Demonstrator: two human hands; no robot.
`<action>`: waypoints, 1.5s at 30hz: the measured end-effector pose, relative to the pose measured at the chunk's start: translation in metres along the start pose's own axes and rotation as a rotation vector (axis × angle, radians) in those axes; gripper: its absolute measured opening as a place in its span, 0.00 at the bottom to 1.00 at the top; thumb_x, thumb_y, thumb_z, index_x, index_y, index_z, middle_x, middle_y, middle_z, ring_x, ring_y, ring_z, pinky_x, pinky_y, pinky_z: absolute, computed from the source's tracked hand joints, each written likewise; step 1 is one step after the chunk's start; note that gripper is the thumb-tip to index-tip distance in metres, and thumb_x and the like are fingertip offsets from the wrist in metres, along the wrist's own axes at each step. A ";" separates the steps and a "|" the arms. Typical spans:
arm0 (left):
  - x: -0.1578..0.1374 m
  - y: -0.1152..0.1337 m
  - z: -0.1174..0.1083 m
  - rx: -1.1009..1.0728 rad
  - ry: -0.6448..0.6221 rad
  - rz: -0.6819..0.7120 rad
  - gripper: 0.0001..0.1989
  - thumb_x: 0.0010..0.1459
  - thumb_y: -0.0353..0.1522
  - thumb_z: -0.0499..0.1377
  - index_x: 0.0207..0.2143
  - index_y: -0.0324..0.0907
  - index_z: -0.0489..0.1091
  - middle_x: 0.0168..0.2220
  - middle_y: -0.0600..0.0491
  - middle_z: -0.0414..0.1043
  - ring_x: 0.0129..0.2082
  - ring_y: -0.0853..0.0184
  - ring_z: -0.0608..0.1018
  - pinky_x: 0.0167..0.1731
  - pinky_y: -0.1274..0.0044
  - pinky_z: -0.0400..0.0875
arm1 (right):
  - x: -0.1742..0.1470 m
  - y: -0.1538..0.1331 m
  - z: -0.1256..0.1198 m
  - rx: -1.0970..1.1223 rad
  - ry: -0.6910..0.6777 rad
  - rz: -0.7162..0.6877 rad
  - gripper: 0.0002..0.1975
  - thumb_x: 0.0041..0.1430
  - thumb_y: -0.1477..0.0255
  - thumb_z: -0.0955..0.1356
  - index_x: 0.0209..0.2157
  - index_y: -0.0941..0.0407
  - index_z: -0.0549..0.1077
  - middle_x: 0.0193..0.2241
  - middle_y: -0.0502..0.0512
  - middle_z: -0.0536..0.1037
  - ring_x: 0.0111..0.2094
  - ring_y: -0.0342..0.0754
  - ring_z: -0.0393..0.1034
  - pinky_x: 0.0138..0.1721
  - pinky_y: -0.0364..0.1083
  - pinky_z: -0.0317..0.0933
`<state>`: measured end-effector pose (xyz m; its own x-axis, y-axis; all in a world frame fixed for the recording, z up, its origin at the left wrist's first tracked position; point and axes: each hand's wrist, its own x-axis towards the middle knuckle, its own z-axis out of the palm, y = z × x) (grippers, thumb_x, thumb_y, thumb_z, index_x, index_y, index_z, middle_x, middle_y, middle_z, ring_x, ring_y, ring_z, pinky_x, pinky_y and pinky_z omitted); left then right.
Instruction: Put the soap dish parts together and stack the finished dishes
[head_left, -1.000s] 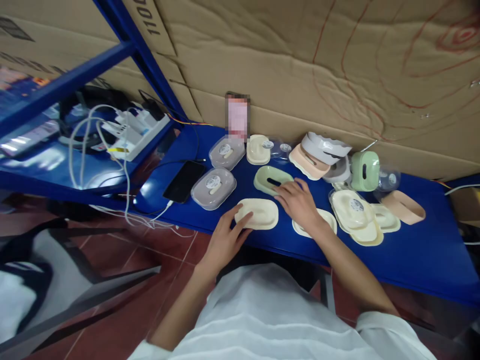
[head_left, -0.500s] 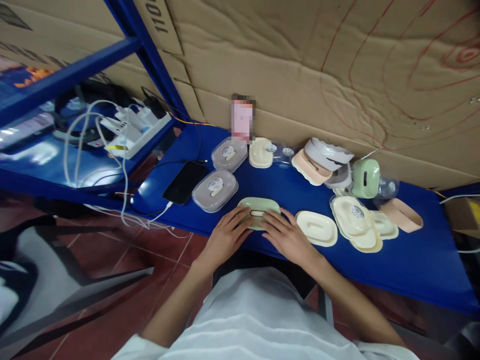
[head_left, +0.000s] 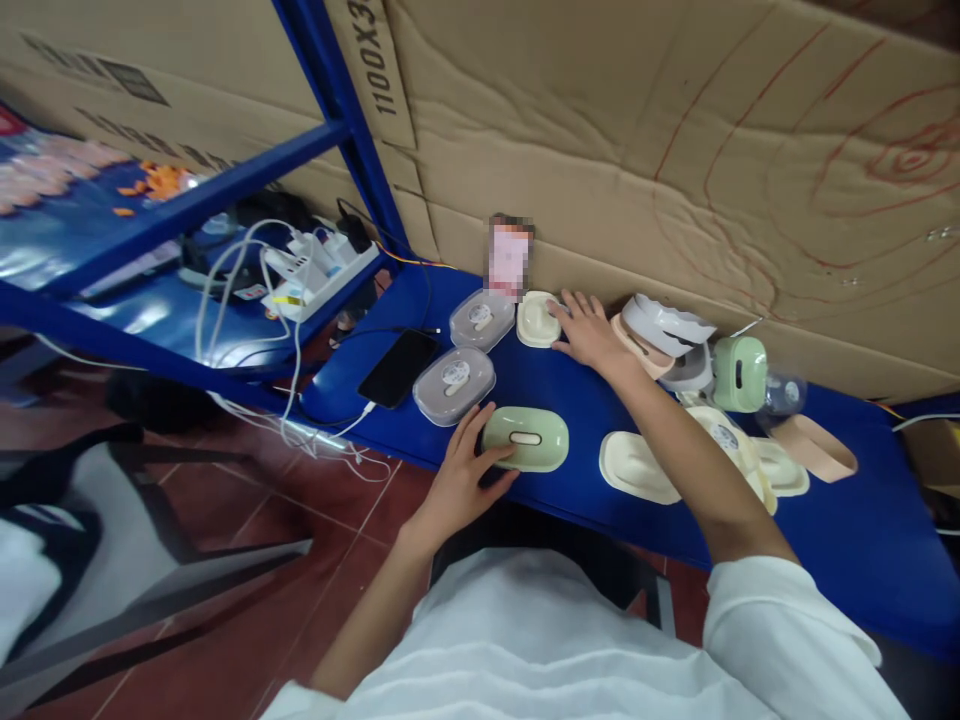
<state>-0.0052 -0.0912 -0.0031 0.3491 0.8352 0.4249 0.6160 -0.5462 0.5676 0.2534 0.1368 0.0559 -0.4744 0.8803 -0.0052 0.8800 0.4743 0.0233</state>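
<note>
From the head camera we look down on a blue table [head_left: 840,520] that runs along a cardboard wall [head_left: 675,150]. Our left hand [head_left: 463,472] rests at the near edge of the table with its fingers spread against the left end of a green soap box [head_left: 526,438]. The box lies closed and flat, a slot in its top facing up; the fingers touch its side and near rim, but the hand does not lift it, so we call it a loose, open-handed hold. Our right hand [head_left: 587,330] reaches far across to the back of the table, palm down and fingers splayed, unclenched. Its fingertips touch the right edge of a small cream box [head_left: 536,318] that sits against the wall; whether it grasps anything beneath the palm we cannot tell.

Just left of the cream box lie two grey boxes with clear lids [head_left: 454,372], one behind the other, and a black phone [head_left: 397,354] lies flat beside them with a cable plugged in. Under our right forearm a cream lid [head_left: 634,466] lies near the table's front. Farther right sits a heap of cream trays [head_left: 780,465], a green upright box [head_left: 739,373], a pink tray [head_left: 821,446] and a stack of white and pink pieces [head_left: 664,325] by the wall. On the blue shelf to the left a white power strip [head_left: 322,275] trails white cables [head_left: 240,290].
</note>
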 end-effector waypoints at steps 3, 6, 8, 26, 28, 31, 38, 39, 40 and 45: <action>-0.003 -0.003 0.003 -0.071 -0.038 -0.065 0.13 0.68 0.34 0.67 0.54 0.46 0.78 0.80 0.43 0.44 0.78 0.46 0.57 0.71 0.52 0.66 | 0.002 0.004 -0.004 0.022 -0.043 -0.016 0.40 0.65 0.62 0.74 0.73 0.59 0.63 0.72 0.75 0.63 0.73 0.72 0.57 0.73 0.70 0.47; -0.002 -0.007 0.004 -0.121 -0.089 -0.101 0.14 0.66 0.34 0.68 0.53 0.47 0.77 0.79 0.43 0.47 0.76 0.47 0.63 0.68 0.54 0.71 | -0.009 0.003 -0.007 0.073 -0.041 -0.043 0.41 0.63 0.56 0.76 0.71 0.56 0.66 0.65 0.70 0.69 0.66 0.68 0.66 0.70 0.64 0.55; 0.002 -0.008 0.004 -0.118 -0.097 -0.111 0.19 0.64 0.34 0.70 0.56 0.48 0.75 0.77 0.41 0.53 0.75 0.46 0.65 0.68 0.53 0.71 | -0.018 0.001 -0.011 0.119 -0.035 -0.062 0.40 0.62 0.55 0.76 0.70 0.55 0.67 0.63 0.67 0.70 0.60 0.66 0.71 0.65 0.62 0.63; 0.007 -0.013 0.011 -0.116 -0.051 -0.197 0.52 0.61 0.36 0.74 0.78 0.57 0.48 0.72 0.42 0.62 0.72 0.49 0.69 0.70 0.54 0.67 | -0.158 -0.103 0.018 0.188 0.155 -0.347 0.36 0.72 0.55 0.70 0.75 0.49 0.61 0.75 0.67 0.61 0.77 0.67 0.51 0.71 0.67 0.60; 0.007 -0.013 0.011 -0.119 -0.052 -0.200 0.52 0.61 0.35 0.74 0.78 0.57 0.47 0.71 0.42 0.62 0.72 0.49 0.69 0.71 0.54 0.67 | -0.160 -0.104 0.025 0.198 0.190 -0.332 0.37 0.70 0.56 0.71 0.75 0.50 0.62 0.75 0.67 0.61 0.78 0.68 0.49 0.71 0.68 0.60; 0.006 -0.014 0.012 -0.117 -0.062 -0.201 0.53 0.61 0.36 0.74 0.78 0.58 0.47 0.72 0.42 0.61 0.73 0.48 0.68 0.71 0.53 0.66 | -0.163 -0.104 0.037 0.217 0.203 -0.313 0.37 0.68 0.57 0.73 0.74 0.49 0.63 0.75 0.67 0.59 0.78 0.68 0.46 0.72 0.69 0.59; -0.005 -0.019 0.007 -0.127 -0.077 -0.129 0.47 0.64 0.37 0.71 0.77 0.58 0.50 0.73 0.42 0.59 0.74 0.48 0.66 0.70 0.52 0.67 | -0.168 -0.098 0.026 0.287 0.170 -0.360 0.39 0.71 0.59 0.71 0.77 0.50 0.57 0.78 0.67 0.54 0.80 0.66 0.41 0.73 0.70 0.55; -0.009 -0.018 0.005 -0.118 -0.061 -0.124 0.46 0.64 0.37 0.71 0.77 0.58 0.51 0.73 0.42 0.59 0.73 0.47 0.66 0.70 0.51 0.67 | -0.169 -0.095 0.023 0.312 0.176 -0.364 0.40 0.72 0.59 0.70 0.78 0.49 0.54 0.78 0.66 0.52 0.80 0.65 0.41 0.74 0.70 0.54; -0.013 -0.018 0.002 -0.106 -0.037 -0.129 0.45 0.64 0.38 0.71 0.76 0.58 0.53 0.73 0.41 0.59 0.73 0.47 0.67 0.70 0.50 0.68 | -0.170 -0.091 0.021 0.335 0.191 -0.352 0.40 0.73 0.59 0.69 0.79 0.49 0.51 0.79 0.65 0.50 0.80 0.64 0.41 0.74 0.70 0.53; -0.014 -0.017 -0.019 0.056 0.318 -0.306 0.47 0.57 0.44 0.75 0.73 0.55 0.59 0.69 0.42 0.63 0.69 0.45 0.71 0.68 0.50 0.69 | -0.157 -0.068 0.026 0.344 0.238 -0.146 0.40 0.76 0.59 0.64 0.80 0.50 0.44 0.79 0.65 0.47 0.80 0.64 0.41 0.74 0.71 0.51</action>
<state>-0.0345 -0.0949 -0.0053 -0.0843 0.8918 0.4444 0.6978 -0.2655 0.6652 0.2688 -0.0332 0.0286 -0.5505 0.7971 0.2480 0.7408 0.6034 -0.2952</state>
